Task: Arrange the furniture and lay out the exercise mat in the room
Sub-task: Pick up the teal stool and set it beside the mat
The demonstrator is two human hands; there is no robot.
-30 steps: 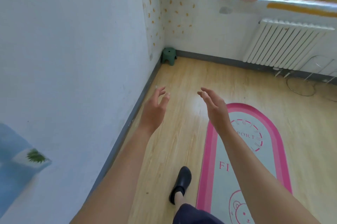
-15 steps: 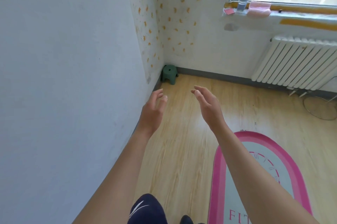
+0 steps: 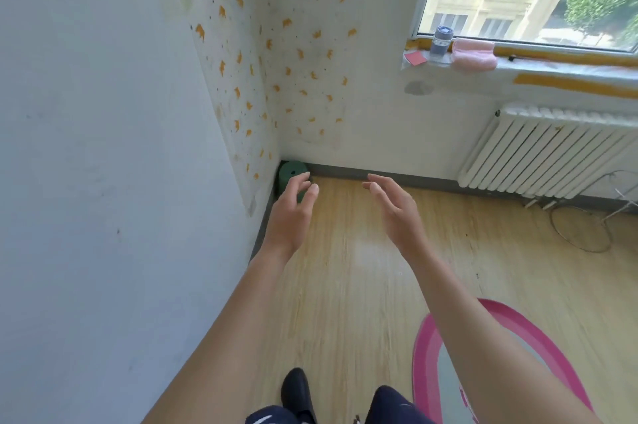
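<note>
A small green stool (image 3: 289,172) stands in the far corner where the two walls meet, partly hidden behind my left fingers. My left hand (image 3: 291,213) is held out in front of it, fingers relaxed, holding nothing. My right hand (image 3: 395,206) reaches forward beside it, palm turned inward, also empty. The pink-bordered exercise mat (image 3: 426,347) lies flat on the wooden floor at the lower right, under my right forearm.
A white wall runs close along the left. A white radiator (image 3: 552,154) sits under the window at the right, with a wire ring (image 3: 580,230) on the floor below it. A bottle (image 3: 440,43) and pink cloth (image 3: 474,55) rest on the sill. My black shoe (image 3: 297,389) is at the bottom.
I have walked forward toward the corner. The stool is nearer and now sits behind my left fingers, and the mat has slid back to the lower right. Both hands stay raised and empty.
</note>
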